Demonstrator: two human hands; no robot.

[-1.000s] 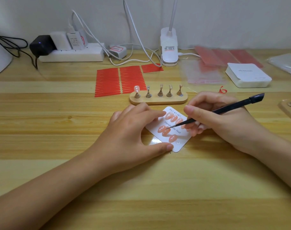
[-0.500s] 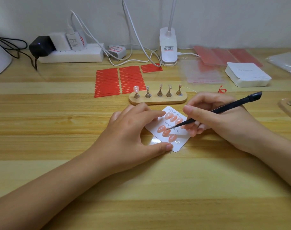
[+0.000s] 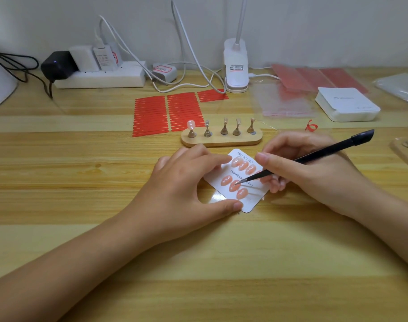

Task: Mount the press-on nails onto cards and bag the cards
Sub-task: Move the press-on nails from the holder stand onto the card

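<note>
Right hand (image 3: 314, 173) fingers curled round a black tweezer tool (image 3: 314, 158), thumb and forefinger pinching the shaft, tip down on the middle nail of the lower row on the card (image 3: 249, 203). Left hand (image 3: 184, 182) spread flat, forefinger and thumb straight, pressing the card's near-left edges to pin it to the desk (image 3: 198, 275); it holds nothing. Card lies just in front of the wooden nail stand (image 3: 221, 141), between both hands. Mounted so far: three press-on nails (image 3: 242, 165) in the upper row and three in the lower; a further one may be hidden under the right fingers, cannot tell. The stand carries one nail on its leftmost peg, other four pegs bare, so mounting looks near its end. Bagging not started: clear bags (image 3: 284, 103) lie flat behind and right of the stand, blank card stack (image 3: 347, 105) beyond them.
</note>
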